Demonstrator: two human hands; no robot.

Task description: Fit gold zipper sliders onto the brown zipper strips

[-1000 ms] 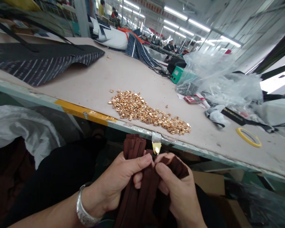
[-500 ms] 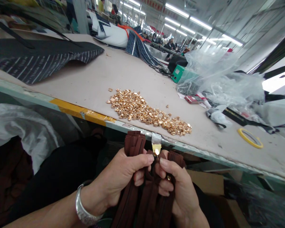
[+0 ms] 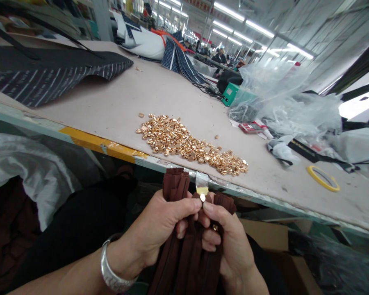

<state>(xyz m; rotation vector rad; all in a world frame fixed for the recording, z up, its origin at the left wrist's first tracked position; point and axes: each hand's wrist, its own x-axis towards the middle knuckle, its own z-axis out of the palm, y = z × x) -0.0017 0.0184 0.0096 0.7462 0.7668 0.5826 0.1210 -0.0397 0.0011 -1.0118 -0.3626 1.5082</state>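
Observation:
My left hand [image 3: 169, 217] is closed around a bundle of dark brown zipper tapes [image 3: 175, 182], its thumb pointing right. Close beside it, my right hand [image 3: 226, 229] grips a second part of the brown tapes [image 3: 225, 201]. The two thumbs and fingertips nearly meet at a small gold zipper slider [image 3: 202, 197] on a tape end. Another gold piece [image 3: 215, 227] shows at the fingers of my right hand; whether it is a ring or a slider I cannot tell. Lower down, the tapes hang between both wrists.
A pile of gold zipper sliders [image 3: 184, 141] lies near the table edge [image 3: 135, 155]. Striped dark fabric [image 3: 58, 84] is at left. To the right are a green box [image 3: 230, 94], clear plastic bags [image 3: 283, 98] and a yellow tape roll [image 3: 322, 178]. Below stands a cardboard box [image 3: 264, 234].
The fingertips have drawn closer together around the gold slider, which now faces up more plainly. My right hand has shifted slightly left; both hands keep their hold on the tapes.

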